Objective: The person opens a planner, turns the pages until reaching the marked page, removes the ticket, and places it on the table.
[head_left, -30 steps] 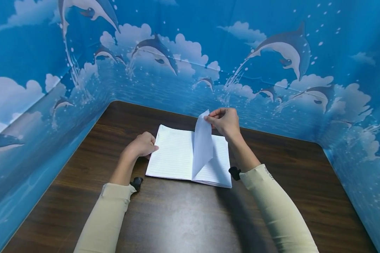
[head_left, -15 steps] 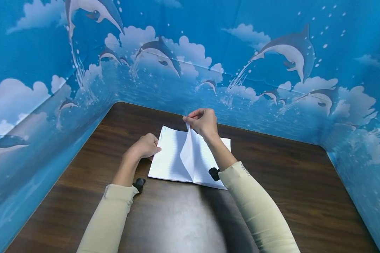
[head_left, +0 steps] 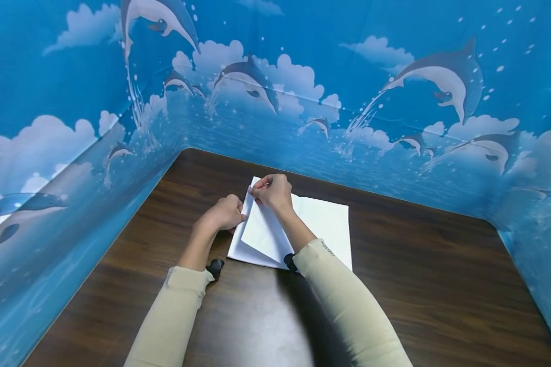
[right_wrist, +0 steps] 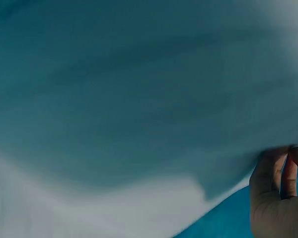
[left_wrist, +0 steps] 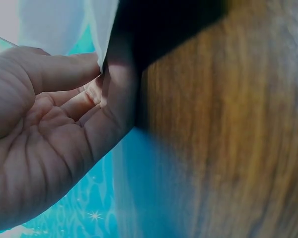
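A notebook (head_left: pixel 326 221) with white pages lies spread on the dark wooden table. My left hand (head_left: pixel 225 213) grips its left edge, the thumb on top and curled fingers beneath, as the left wrist view shows with the hand (left_wrist: pixel 54 104) near the paper's edge. Over the left half, my right hand (head_left: pixel 273 192) pinches the far corner of a raised page (head_left: pixel 264 232). That page leans to the left, partly lifted off the pages below. In the right wrist view the shaded page (right_wrist: pixel 139 109) fills most of the picture, the right hand (right_wrist: pixel 275 193) at its edge.
The brown tabletop (head_left: pixel 441 265) stretches to both sides and in front of the notebook. A blue curtain (head_left: pixel 303 127) printed with dolphins stands along the table's back and sides. Each wrist carries a small black camera (head_left: pixel 215 268).
My right hand has moved left, carrying the page from the right half over to the left half. My left hand keeps its grip on the left edge. The head view has shifted slightly.
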`<action>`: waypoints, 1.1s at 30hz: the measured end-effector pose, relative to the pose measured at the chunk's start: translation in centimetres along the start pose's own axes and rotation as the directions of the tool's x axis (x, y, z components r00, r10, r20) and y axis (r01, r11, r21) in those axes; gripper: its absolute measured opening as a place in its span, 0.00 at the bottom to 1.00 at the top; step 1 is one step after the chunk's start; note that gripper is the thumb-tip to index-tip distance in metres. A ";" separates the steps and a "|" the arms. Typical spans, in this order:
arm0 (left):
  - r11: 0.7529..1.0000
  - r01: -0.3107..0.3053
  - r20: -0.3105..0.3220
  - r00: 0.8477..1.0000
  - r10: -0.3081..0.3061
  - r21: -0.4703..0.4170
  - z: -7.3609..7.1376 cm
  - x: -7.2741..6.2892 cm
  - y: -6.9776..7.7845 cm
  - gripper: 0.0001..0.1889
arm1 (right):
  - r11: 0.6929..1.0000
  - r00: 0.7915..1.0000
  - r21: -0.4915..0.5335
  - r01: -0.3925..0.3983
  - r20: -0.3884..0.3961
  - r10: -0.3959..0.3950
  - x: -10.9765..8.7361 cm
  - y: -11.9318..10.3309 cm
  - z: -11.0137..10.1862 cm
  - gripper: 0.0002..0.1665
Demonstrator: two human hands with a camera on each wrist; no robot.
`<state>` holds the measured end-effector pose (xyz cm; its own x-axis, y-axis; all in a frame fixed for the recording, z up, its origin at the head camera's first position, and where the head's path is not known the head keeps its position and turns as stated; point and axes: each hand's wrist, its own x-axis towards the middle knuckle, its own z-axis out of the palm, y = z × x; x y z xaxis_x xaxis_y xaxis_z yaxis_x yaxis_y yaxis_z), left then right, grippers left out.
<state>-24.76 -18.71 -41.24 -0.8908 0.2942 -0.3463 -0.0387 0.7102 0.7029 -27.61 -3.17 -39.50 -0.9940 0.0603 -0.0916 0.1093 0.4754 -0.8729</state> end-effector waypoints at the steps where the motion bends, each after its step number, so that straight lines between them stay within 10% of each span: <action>1: 1.000 -0.005 -0.004 1.000 0.005 0.004 0.1 0.0 0.0 0.22 | 1.000 1.000 -0.002 -0.008 0.004 0.008 0.1 0.2 0.3 0.07; 24: 1.000 0.025 0.016 1.000 -0.026 0.015 -0.1 0.2 0.3 0.25 | 0.982 0.966 -0.173 0.081 0.256 -0.035 -0.1 2.2 0.5 0.07; 33: 0.996 0.065 -0.030 0.998 -0.064 0.056 0.5 0.3 0.8 0.21 | 0.828 0.924 -0.459 0.321 0.346 -0.166 -1.0 4.7 -2.6 0.28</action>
<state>-24.78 -17.77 -41.11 -0.8996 0.2292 -0.3716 -0.0712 0.7627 0.6428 -26.04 1.29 -42.22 -0.9392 -0.3266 -0.1058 -0.2240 0.8164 -0.5323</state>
